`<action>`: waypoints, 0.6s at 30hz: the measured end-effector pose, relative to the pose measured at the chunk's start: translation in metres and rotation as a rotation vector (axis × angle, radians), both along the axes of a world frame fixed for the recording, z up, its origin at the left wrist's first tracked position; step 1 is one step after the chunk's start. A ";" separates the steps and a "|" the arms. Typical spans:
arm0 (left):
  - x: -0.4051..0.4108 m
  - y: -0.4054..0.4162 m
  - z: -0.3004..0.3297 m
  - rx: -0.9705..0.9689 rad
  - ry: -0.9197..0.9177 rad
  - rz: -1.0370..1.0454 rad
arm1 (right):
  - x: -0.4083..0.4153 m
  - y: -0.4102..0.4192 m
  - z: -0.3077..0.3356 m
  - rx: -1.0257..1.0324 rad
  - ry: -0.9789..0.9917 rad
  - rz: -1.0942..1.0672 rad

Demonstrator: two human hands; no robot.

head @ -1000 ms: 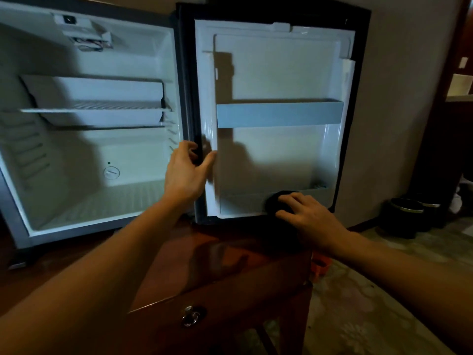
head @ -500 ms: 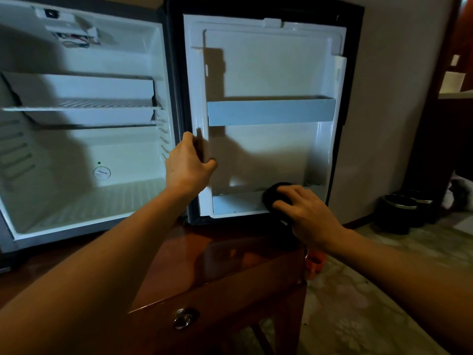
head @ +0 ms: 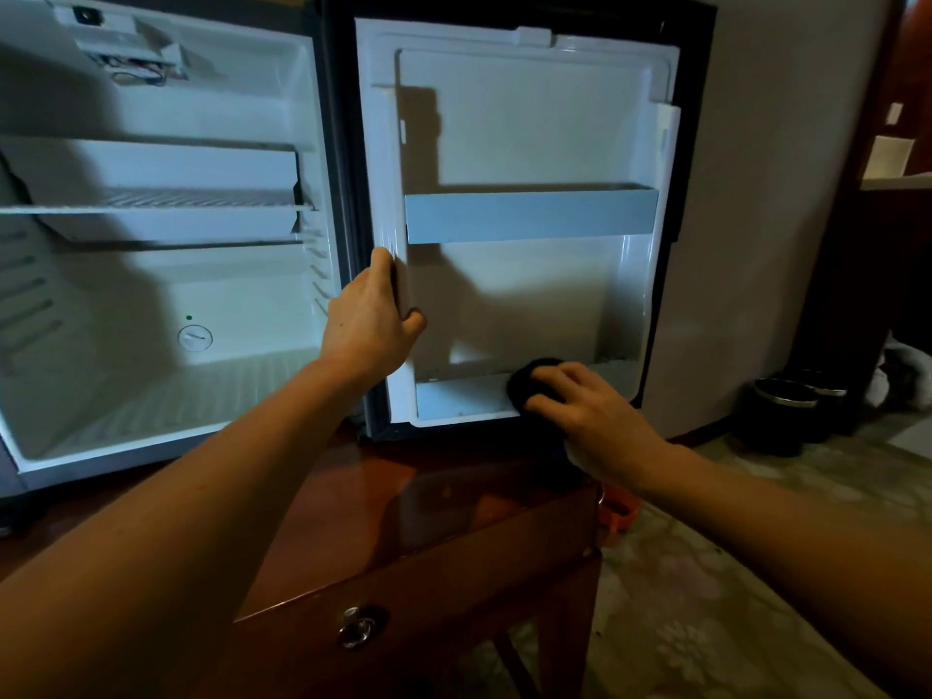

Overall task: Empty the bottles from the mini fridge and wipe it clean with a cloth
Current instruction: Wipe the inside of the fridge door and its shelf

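Observation:
The white mini fridge (head: 151, 295) stands open with no bottles visible inside it or in its door (head: 529, 133). My left hand (head: 370, 320) grips the hinge-side edge of the door, fingers wrapped behind it and thumb on the inner face. My right hand (head: 585, 416) presses a dark cloth (head: 524, 383) against the front of the door's bottom shelf (head: 454, 401). Most of the cloth is hidden under my fingers.
The fridge sits on a reddish wooden cabinet (head: 454, 547) with a metal drawer pull (head: 358, 628). A grey door shelf rail (head: 529, 216) spans the door's middle. Two dark bins (head: 787, 411) stand on the patterned floor at the right, an orange object (head: 618, 512) beside the cabinet.
My right hand slid the cloth a little along the bottom door shelf. My left hand shifted slightly up the door edge, still holding it. The view moved closer.

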State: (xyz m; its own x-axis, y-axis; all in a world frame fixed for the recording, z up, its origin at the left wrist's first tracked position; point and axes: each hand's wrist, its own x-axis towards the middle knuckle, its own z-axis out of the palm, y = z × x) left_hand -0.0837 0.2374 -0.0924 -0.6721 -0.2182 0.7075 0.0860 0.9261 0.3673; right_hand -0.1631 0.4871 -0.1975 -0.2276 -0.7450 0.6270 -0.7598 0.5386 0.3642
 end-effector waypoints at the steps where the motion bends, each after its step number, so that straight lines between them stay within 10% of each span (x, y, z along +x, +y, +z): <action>1: 0.000 0.000 0.000 0.003 0.003 -0.005 | 0.001 0.002 -0.005 0.109 0.011 0.032; 4: -0.001 0.000 -0.002 0.010 0.008 -0.009 | 0.003 0.008 -0.011 0.242 -0.028 0.021; 9: 0.000 -0.001 -0.005 0.018 0.018 0.000 | 0.002 -0.003 -0.004 -0.136 -0.035 -0.048; 14: 0.000 -0.002 -0.006 0.038 0.020 -0.012 | 0.004 0.003 -0.015 0.200 0.009 0.022; 18: 0.002 0.000 -0.006 0.037 0.021 -0.018 | 0.005 0.003 -0.008 -0.069 -0.042 -0.067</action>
State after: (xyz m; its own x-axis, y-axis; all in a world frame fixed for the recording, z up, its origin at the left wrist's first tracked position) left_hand -0.0822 0.2374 -0.0988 -0.6613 -0.2324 0.7133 0.1105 0.9103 0.3990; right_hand -0.1582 0.4898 -0.2060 -0.3031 -0.6822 0.6654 -0.7349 0.6118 0.2926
